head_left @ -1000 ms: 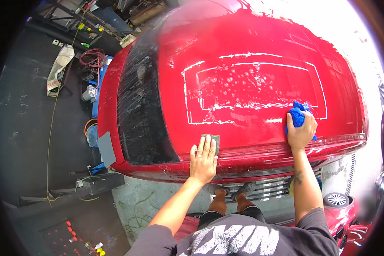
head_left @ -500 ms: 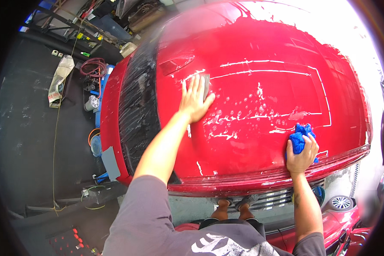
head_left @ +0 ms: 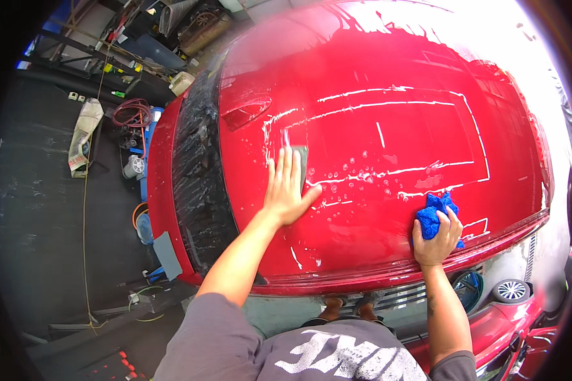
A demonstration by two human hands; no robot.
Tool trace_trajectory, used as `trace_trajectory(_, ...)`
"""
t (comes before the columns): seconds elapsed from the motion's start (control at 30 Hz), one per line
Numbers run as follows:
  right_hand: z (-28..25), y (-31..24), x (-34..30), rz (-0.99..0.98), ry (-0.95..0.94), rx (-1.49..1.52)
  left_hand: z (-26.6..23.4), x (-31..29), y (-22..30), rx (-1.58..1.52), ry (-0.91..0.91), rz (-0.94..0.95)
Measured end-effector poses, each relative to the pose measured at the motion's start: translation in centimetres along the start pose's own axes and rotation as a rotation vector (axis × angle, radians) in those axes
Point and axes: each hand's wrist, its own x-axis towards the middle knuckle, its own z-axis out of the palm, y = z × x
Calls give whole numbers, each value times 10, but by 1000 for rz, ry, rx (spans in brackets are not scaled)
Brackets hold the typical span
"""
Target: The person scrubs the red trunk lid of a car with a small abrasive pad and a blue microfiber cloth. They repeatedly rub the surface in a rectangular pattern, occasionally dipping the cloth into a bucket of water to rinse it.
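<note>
My left hand lies flat on the wet red car roof, its fingers straight and its thumb out to the right. Under its fingers it presses a dark grey sheet that looks like sandpaper, with one edge showing beside them. Water beads and white lines of liquid cover the roof around it. Farther right, my right hand is curled around a crumpled blue cloth, which rests on the roof near its close edge.
A red fin-shaped antenna stands beyond my left hand, near the dark rear window. On the left are a blue compressor-like machine and a coiled hose. Another red car with a wheel cover on it is at lower right.
My left hand has slid the grey sheet nearer to me across the roof, and fewer bubbles show beside it. The blue cloth stays in my right hand. The view has shifted slightly.
</note>
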Motion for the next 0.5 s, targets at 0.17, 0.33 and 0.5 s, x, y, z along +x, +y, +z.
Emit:
trace_trajectory(0.17, 6, -3, 1, -29, -8, 47, -28, 105, -62, 177, 66, -26)
trace_trajectory(0.33, 9, -2, 0, -30, -11, 70, -31, 146, -77, 76, 80, -94)
trace_trajectory(0.5, 4, 3, 2, -22, 9, 11, -15, -22, -71, -9, -33, 127)
